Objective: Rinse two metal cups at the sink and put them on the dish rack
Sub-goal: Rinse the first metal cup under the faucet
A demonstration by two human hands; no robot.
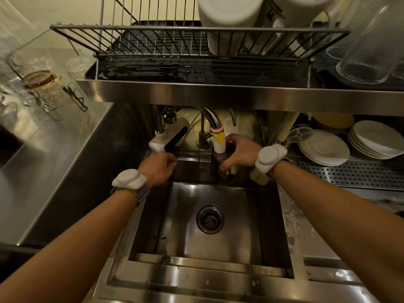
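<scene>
A dark metal cup (pixel 225 176) sits right under the yellow and white faucet nozzle (pixel 219 143) at the back of the steel sink (pixel 218 248). My right hand (pixel 240 152) grips it, fingers over the far side and thumb on the near side. My left hand (pixel 158 168) is blurred, with its fingers curled, just below the tip of the black tap lever (pixel 176 138); I see nothing in it. The wire dish rack (pixel 196 29) stands on the steel shelf above the sink, its left half bare. A second metal cup is not in sight.
White containers (pixel 231 20) and clear glasses (pixel 367 51) fill the rack's right side. Stacked white plates (pixel 325 147) sit on a perforated shelf to the right. Glassware (pixel 41 84) crowds the counter at the left. The sink drain (pixel 209 218) lies in the middle of the basin.
</scene>
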